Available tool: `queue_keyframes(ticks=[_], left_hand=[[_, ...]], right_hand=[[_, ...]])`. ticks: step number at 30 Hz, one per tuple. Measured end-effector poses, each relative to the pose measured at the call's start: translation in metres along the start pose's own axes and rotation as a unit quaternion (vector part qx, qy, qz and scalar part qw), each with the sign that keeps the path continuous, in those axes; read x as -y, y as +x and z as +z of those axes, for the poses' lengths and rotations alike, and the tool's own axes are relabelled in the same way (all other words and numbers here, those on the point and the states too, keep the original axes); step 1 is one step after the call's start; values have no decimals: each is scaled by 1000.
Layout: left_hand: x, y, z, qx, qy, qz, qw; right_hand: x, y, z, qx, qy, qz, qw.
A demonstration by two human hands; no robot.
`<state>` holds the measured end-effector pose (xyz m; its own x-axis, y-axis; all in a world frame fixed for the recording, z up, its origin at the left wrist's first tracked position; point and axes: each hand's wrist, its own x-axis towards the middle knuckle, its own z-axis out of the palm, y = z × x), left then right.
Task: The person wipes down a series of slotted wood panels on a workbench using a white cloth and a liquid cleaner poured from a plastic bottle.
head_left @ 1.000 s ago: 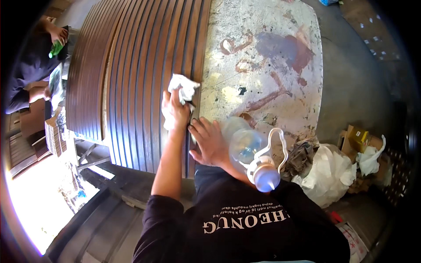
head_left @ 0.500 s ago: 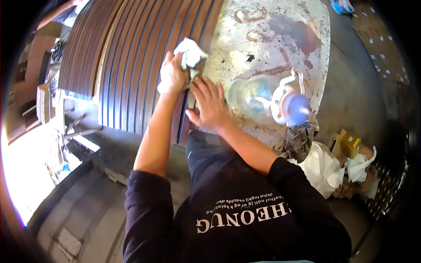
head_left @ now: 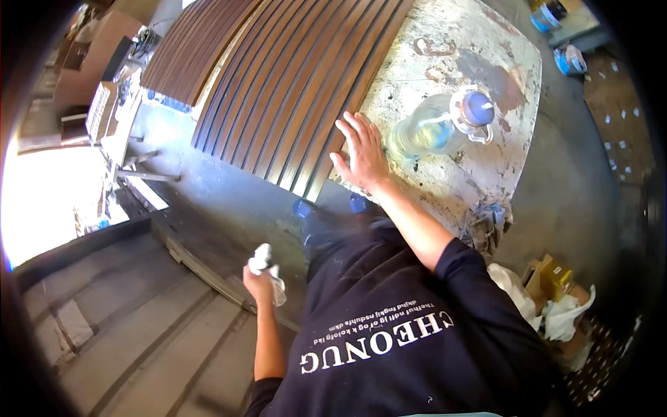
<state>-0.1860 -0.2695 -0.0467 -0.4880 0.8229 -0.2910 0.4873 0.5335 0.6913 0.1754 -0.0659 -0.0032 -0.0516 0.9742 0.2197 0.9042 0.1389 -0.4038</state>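
Far left: blown-out daylight patch (head_left: 48, 201), nothing readable in it. Below and right of that, grey slatted surface (head_left: 132, 313), well apart from both panels. Up top, narrower brown ribbed panel (head_left: 198, 55), lying flat, pale strip along its right edge.

Next, left hand (head_left: 258, 281): low, left of the dark shirt (head_left: 403, 271), fingers wrapped round a bunched white cloth (head_left: 262, 257). Well apart from the panels, so no wiping contact at this moment.

Middle: wider brown ribbed panel (head_left: 299, 83), flat, ribs running lengthwise. Likely the piece being wiped. Finish looks fairly even; near end paler, glare or wear, can't tell which. No visible line between wiped and unwiped, so can't tell share done or left. Probably mid-job, judging by cloth in hand. Can't tell whether narrower panel counts as done either.

Right hand (head_left: 363, 156): empty, fingers spread, at the wider panel's right edge beside bare, stained table (head_left: 479, 167). Fingertip contact likely, not certain.

Just right, clear bottle (head_left: 424, 132) with blue cap, upright or lying unclear. Farther right, crumpled rag (head_left: 483, 226) at the table's near corner, then yellow box (head_left: 556, 279) among scrap.
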Motion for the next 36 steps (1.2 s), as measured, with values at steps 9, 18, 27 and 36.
queue_keyframes(ticks=[9,18,27,36], left_hand=[[-90,15,36,145,-559,-175,798],[-181,19,59,342,-746,-80,565],[-208,1,67,363,-743,-84,556],[-222,13,62,333,-725,-64,600]], right_hand=[[4,-2,-207,-397,118,-198,888],[-31,5,-142,-289,321,-81,898],[-30,24,-126,-267,282,-65,919],[27,20,-183,225,85,-103,965]])
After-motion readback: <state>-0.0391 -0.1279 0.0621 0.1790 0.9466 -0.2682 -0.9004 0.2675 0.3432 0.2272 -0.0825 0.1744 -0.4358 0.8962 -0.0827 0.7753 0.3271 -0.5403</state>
